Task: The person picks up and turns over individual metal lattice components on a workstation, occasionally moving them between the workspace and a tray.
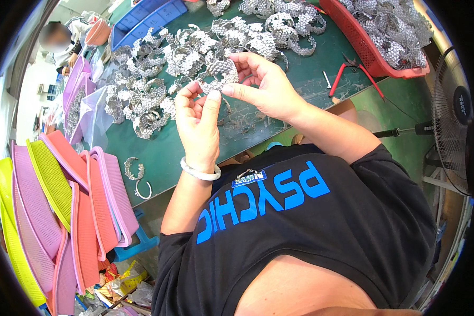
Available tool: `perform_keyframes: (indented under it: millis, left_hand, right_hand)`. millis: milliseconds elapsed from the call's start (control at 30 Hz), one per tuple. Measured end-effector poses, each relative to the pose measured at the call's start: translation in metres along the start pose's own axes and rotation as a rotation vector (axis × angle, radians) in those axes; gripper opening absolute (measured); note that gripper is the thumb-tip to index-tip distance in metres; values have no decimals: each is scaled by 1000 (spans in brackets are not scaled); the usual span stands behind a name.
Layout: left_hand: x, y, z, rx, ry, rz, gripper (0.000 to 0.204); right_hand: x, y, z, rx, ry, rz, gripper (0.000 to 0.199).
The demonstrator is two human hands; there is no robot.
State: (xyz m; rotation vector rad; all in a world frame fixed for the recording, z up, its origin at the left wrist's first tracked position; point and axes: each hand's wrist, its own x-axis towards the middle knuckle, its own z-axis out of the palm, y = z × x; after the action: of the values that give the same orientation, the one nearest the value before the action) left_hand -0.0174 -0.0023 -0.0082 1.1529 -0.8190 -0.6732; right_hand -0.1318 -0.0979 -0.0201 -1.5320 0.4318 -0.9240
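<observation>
Above the near side of the green table, my left hand and my right hand pinch one silver cuff bracelet between them. Its band is curved and covered in small bumpy shapes. My left thumb and fingers close on its lower left part, while my right thumb and fingers grip its right side. Just beyond my hands spreads a large heap of similar silver bracelets, overlapping one another. Part of the held bracelet is hidden behind my fingers.
Red-handled pliers lie at the right, near a red basket full of silver pieces. Two loose curved pieces rest at the left corner. Stacked coloured baskets stand left; a fan stands right. Another person is at far left.
</observation>
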Motion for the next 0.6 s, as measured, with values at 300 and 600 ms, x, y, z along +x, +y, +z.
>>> perform_keyframes:
  millis: [300,600]
  left_hand:
    - [3,-4,-6,-45,21,-103,37]
    - [2,-3,-7,-18,30,-129,36]
  right_hand:
    - [-1,5,1,-95,37,-51,52]
    - [-2,4,1,-45,27,-40,51]
